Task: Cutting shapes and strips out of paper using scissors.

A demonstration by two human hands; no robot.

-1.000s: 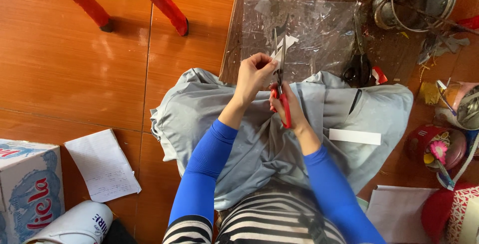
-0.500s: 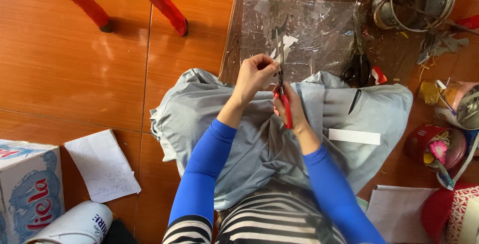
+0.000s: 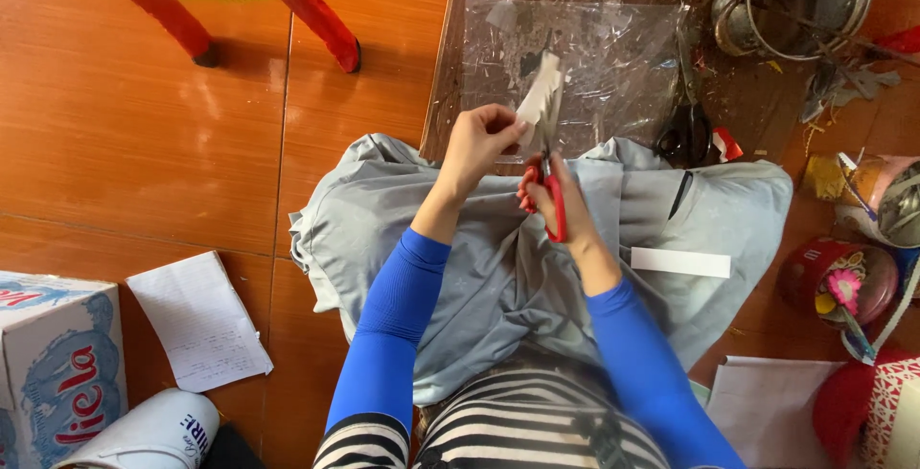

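Head cam, looking straight down: the left hand (image 3: pixel 476 146) has its fingertips pressed together, pinching the lower edge of a small folded white paper piece (image 3: pixel 540 97), which sticks out at about 1 o'clock from those fingers. The right hand (image 3: pixel 561 203) is wrapped through the handles of the red-handled scissors (image 3: pixel 550 182), with the blades pointing toward 12 o'clock and meeting the paper's right edge. Both sit above the grey cloth (image 3: pixel 498 268) on the lap, with a clear plastic sheet (image 3: pixel 575 57) at 12 o'clock beyond.
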